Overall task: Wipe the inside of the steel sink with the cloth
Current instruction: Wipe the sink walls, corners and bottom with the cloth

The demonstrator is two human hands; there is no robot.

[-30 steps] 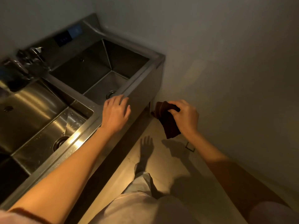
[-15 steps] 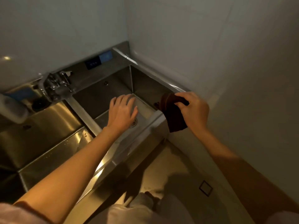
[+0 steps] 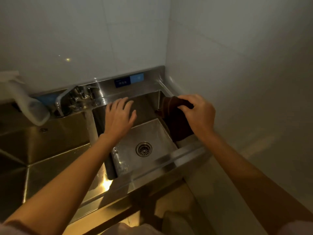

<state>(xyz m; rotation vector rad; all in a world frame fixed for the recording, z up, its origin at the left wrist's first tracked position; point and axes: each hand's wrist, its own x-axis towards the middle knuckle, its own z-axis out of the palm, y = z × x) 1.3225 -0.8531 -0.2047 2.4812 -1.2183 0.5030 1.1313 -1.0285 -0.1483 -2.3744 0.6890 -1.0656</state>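
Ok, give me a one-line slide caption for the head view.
Right hand holds a dark brown cloth at the steel sink's right wall; empty left hand hovers over the basin.

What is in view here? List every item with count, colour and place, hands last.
steel sink: 1, silver, right basin in the wall corner, bare floor with wet spots
drain strainer: 1, dark metal, middle of that basin's floor
cloth: 1, dark brown, hanging over the basin's right side
second basin: 1, silver, left of the divider
faucet: 1, chrome, on the back ledge between the basins
spray bottle: 1, whitish, back ledge at far left
label panel: 1, blue, on the backsplash
left hand: 1, open, fingers spread above the right basin, holding nothing
right hand: 1, pinching the top of the cloth
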